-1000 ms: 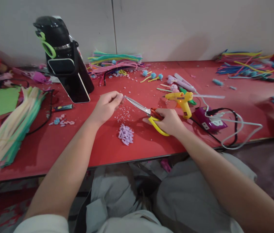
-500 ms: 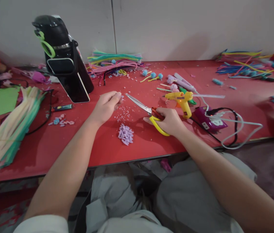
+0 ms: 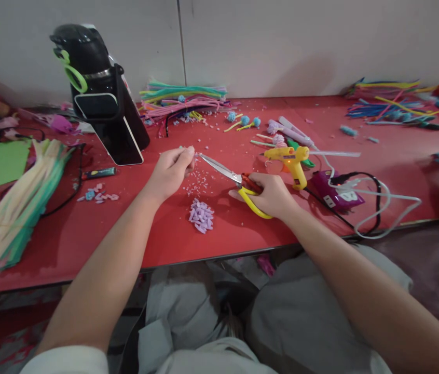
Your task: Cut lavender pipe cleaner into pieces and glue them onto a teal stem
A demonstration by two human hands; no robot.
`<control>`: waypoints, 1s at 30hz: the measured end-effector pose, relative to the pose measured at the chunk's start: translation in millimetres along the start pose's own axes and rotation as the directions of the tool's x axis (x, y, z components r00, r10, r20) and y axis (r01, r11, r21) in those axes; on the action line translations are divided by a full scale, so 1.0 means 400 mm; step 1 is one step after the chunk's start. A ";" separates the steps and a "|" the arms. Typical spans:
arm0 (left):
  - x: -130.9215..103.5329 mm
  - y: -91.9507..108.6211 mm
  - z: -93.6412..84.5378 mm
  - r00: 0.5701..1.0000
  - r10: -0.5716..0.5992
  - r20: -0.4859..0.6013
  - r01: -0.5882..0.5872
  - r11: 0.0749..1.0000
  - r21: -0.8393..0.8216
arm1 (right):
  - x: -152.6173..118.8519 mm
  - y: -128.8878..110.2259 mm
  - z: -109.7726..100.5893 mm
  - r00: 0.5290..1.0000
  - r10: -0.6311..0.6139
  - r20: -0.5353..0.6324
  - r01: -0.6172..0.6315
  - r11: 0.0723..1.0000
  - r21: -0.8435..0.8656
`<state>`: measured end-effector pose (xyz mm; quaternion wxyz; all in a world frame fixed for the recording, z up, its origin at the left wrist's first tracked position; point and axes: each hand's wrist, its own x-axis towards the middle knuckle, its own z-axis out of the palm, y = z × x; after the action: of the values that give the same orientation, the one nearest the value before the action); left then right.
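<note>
Both hands are working over the red tabletop: the right hand is gripping yellow-handled steel scissors, the left hand is pinching something too small to identify at the blade tips.

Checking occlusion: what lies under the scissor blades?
Under the scissors, white clippings scatter on the red table; lilac pieces lie nearer. The right hand covers the handles.

Yellow-handled scissors, lilac snippets, yellow glue gun, red table
</note>
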<state>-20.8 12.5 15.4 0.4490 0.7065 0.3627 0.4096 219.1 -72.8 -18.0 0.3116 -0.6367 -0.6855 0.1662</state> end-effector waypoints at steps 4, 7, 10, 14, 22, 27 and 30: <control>-0.003 0.003 0.001 1.000 0.002 -0.003 -0.002 1.000 0.021 | 0.001 -0.001 0.001 1.000 0.002 -0.009 -0.002 1.000 -0.020; -0.004 0.006 0.001 1.000 0.005 -0.004 -0.005 0.999 0.039 | 0.002 -0.001 0.003 1.000 -0.003 -0.012 0.002 1.000 -0.023; -0.003 0.006 0.000 1.000 0.013 -0.004 -0.012 0.999 0.048 | 0.003 0.001 0.003 1.000 -0.010 -0.020 0.009 1.000 -0.025; -0.003 0.004 0.000 1.000 0.013 0.002 -0.013 0.999 0.040 | 0.006 0.003 0.004 1.000 -0.020 -0.024 0.018 0.999 -0.044; -0.005 0.011 0.000 1.000 -0.012 -0.005 0.012 1.000 0.009 | 0.005 -0.002 0.004 0.999 0.011 -0.053 -0.012 1.000 -0.019; -0.003 0.009 -0.002 1.000 -0.013 0.006 0.013 1.000 0.007 | 0.000 -0.009 0.002 1.000 0.004 -0.028 -0.004 1.000 -0.006; -0.002 0.003 -0.004 1.000 -0.004 0.015 0.004 1.000 0.012 | 0.001 -0.006 0.002 1.000 0.003 -0.021 -0.004 1.000 -0.013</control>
<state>-22.4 12.0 16.6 0.4480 0.7115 0.3633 0.4013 216.6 -72.6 -17.0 0.3143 -0.6416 -0.6821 0.1556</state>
